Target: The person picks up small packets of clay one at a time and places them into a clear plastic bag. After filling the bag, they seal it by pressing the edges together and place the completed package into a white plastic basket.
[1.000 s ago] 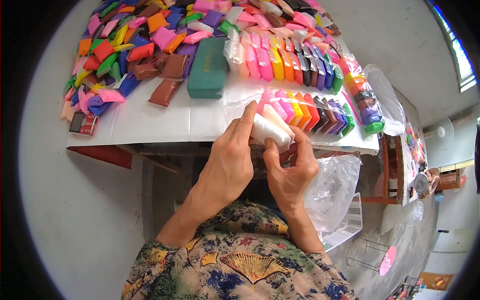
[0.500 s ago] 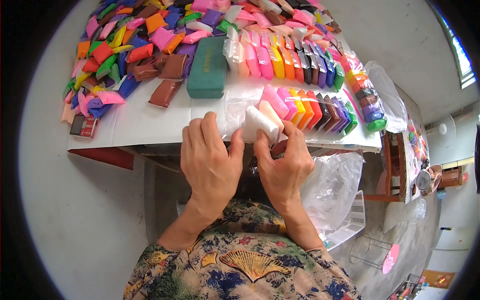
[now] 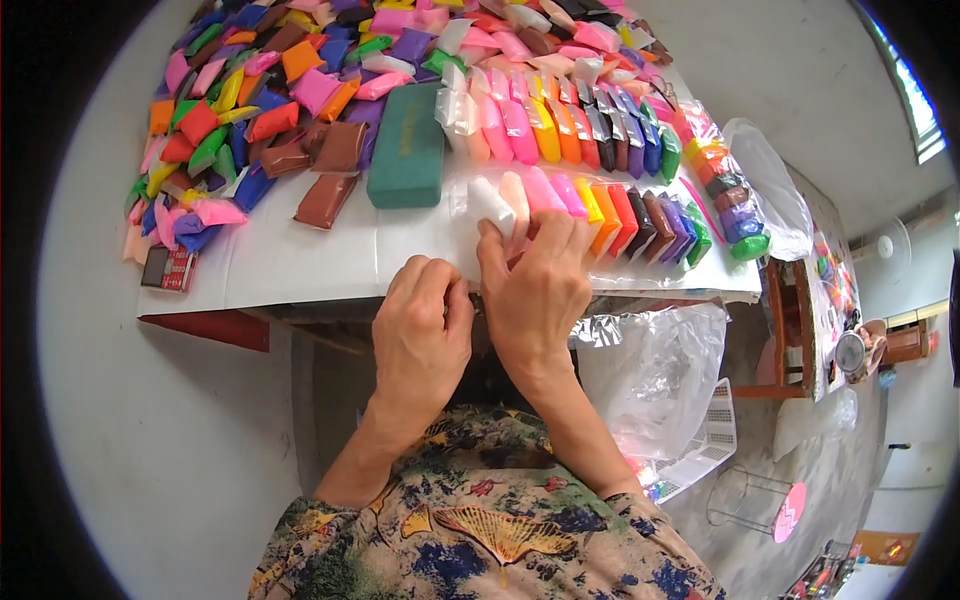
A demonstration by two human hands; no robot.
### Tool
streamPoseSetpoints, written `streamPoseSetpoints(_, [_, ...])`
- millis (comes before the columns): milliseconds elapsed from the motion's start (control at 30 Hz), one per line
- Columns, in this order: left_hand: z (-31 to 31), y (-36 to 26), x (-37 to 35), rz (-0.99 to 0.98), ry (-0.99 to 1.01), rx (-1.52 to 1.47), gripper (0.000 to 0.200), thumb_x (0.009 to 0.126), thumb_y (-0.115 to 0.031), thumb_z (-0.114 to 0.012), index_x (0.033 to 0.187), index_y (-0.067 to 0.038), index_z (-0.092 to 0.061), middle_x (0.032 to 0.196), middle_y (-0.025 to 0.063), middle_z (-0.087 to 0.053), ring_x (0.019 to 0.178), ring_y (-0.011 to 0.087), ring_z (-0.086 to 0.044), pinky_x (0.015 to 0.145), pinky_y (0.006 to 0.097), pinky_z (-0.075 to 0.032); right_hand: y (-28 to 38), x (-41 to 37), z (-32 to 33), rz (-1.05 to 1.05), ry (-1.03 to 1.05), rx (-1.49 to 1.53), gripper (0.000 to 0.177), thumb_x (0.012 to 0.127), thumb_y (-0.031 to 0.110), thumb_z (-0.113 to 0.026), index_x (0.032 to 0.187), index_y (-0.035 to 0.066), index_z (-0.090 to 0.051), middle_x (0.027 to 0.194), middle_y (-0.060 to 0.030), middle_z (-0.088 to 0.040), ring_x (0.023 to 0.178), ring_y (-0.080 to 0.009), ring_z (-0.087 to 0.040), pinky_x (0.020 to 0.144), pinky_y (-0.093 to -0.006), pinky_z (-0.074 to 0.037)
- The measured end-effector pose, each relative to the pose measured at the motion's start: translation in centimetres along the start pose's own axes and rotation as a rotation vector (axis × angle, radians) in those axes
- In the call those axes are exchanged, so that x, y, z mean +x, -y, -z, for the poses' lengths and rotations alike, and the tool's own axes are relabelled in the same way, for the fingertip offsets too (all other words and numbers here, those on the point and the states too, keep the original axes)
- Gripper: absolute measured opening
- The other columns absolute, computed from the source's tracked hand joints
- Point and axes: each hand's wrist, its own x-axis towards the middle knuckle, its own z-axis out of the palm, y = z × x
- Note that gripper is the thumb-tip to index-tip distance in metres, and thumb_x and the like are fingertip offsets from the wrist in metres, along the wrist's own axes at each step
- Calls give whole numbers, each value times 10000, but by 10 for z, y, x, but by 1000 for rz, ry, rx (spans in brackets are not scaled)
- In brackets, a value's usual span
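A row of coloured clay packets (image 3: 620,215) lies in a clear plastic bag at the near side of the white table (image 3: 300,260). A white packet (image 3: 488,200) sits at the row's left end. My right hand (image 3: 535,285) rests flat over the row's near edge, its fingers pressing the white and pale pink packets. Just left of it, my left hand (image 3: 425,325) curls at the table's front edge, pinching the bag's open end.
A second bagged row of packets (image 3: 560,120) lies behind, beside a green case (image 3: 405,145). Several loose packets (image 3: 260,90) pile up at the far left, near a small calculator (image 3: 168,268). A bagged set (image 3: 725,195) and plastic bags (image 3: 660,370) lie to the right.
My hands lowered the white packet onto the table and pushed it into the left end of the row. My left hand slid from the table top to the bag's edge.
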Motion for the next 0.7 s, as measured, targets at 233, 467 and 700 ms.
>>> streamPoseSetpoints(233, [1,-1,1,29,-2,-24,68,861,12,-615,877,18,-549,976,187,-582,841,362,-593,725,448,-475,-3,-4,2,58,31,-51,327,826,302,-763,854,71,-534,690,-70,-602,561,-295,-621,504,-410,-465])
streamPoseSetpoints(467, [2,9,9,-37,-13,-29,70,904,0,-621,947,28,-574,1112,138,-606,670,156,-547,613,288,-461,-1,3,-4,61,80,-48,299,840,285,-754,847,75,-542,668,-55,-623,539,-279,-634,489,-387,-462])
streamPoseSetpoints(700, [9,-1,20,182,41,-44,380,883,-108,-700,1207,37,-567,1083,130,-635,647,143,-501,625,310,-460,-36,-19,60,263,98,176,215,811,134,-775,923,39,-618,742,-76,-601,567,-235,-570,535,-347,-448])
